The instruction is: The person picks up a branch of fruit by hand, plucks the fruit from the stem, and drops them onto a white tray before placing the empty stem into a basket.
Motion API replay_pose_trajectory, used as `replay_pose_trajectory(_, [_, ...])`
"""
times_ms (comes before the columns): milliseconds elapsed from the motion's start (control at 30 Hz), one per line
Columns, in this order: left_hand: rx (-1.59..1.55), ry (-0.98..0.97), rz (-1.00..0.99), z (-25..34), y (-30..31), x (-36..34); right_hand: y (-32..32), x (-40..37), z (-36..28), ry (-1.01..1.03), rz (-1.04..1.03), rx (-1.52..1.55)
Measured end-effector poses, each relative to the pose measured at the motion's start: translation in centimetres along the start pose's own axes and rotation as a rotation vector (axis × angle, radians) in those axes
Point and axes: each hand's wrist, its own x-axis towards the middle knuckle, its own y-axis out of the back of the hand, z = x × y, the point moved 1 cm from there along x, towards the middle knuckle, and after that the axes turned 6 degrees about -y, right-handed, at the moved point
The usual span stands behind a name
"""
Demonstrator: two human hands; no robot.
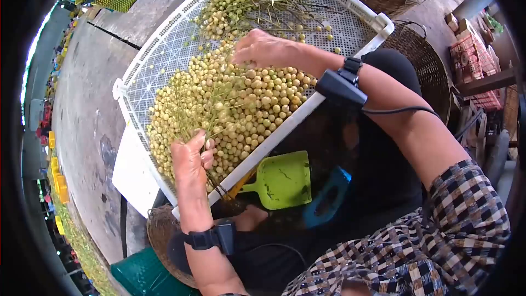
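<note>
A left hand (190,160) grips a twiggy bunch of stems (200,111) at the near edge of a white perforated tray (164,49) heaped with small yellow-green fruits (263,101). The right hand (263,49) rests on the pile, its fingertips hidden among the fruits. A green scoop (282,182) lies just below the tray.

White plastic mesh tray (164,49), matt; smooth pale-yellow fruits (257,98); woven wicker basket (427,66); glossy green plastic scoop (282,181); rough grey concrete floor (87,109).
</note>
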Motion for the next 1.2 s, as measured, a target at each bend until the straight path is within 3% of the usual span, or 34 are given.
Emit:
replay_pose_trajectory(67, [-0.083,0.020,-0.051,-0.1,0.7,0.2,1.0,0.6,1.2,0.148,0.075,-0.221])
replay_pose_trajectory(100, [-0.082,0.018,-0.050,0.0,0.7,0.2,0.8,-0.1,0.4,0.006,0.124,-0.198])
replay_pose_trajectory(133, [-0.095,0.014,-0.055,-0.1,0.7,0.3,0.7,-0.7,-0.5,0.005,0.124,-0.196])
replay_pose_trajectory(200, [-0.107,0.012,-0.059,-0.2,1.0,0.3,0.4,-1.6,-1.8,-0.036,0.177,-0.628])
replay_pose_trajectory(233, [-0.142,0.014,-0.088,-0.1,1.1,0.3,0.2,-1.8,-1.9,-0.037,0.177,-0.628])
replay_pose_trajectory(300, [-0.179,0.014,-0.122,0.2,0.8,0.1,0.2,-2.0,-2.4,0.194,0.111,-0.493])
replay_pose_trajectory(333, [-0.176,0.025,-0.113,0.6,0.5,-0.2,-0.2,-1.4,-1.9,0.193,0.115,-0.495])
replay_pose_trajectory(400, [-0.168,0.037,-0.109,0.8,0.0,-0.5,-1.5,-0.1,-0.5,0.651,0.088,-0.217])
replay_pose_trajectory(433, [-0.185,0.038,-0.134,0.7,-0.1,-0.6,-1.8,-0.6,-1.2,0.545,-0.038,-0.134])
replay_pose_trajectory(533, [-0.149,0.047,-0.125,0.8,-1.0,-1.3,-2.4,-0.9,-1.8,0.390,-0.139,-0.132])
replay_pose_trajectory(700, [-0.162,0.082,-0.100,0.0,-0.4,-0.5,-3.0,-1.5,-2.2,0.394,-0.087,-0.074])
replay_pose_trajectory(800, [-0.172,0.068,-0.113,0.1,-0.2,-0.3,-3.0,-1.4,-2.2,0.432,0.063,-0.290])
replay_pose_trajectory(867, [-0.160,0.073,-0.096,0.1,0.0,-0.1,-2.6,-2.3,-2.9,0.230,0.039,-0.559])
replay_pose_trajectory(933, [-0.097,0.067,-0.066,0.4,-0.1,-0.3,-2.4,-2.3,-3.4,0.271,0.048,-0.592])
replay_pose_trajectory(1000, [-0.086,0.076,-0.046,0.5,-0.2,-0.4,-1.9,-2.3,-3.7,0.107,-0.065,-0.655])
replay_pose_trajectory(1133, [-0.111,0.052,-0.085,0.5,0.3,-0.5,-0.3,-1.3,-2.3,0.297,-0.243,-0.278])
replay_pose_trajectory(1200, [-0.137,0.043,-0.099,0.7,0.4,-0.6,0.1,-2.2,-3.1,0.344,-0.191,-0.219])
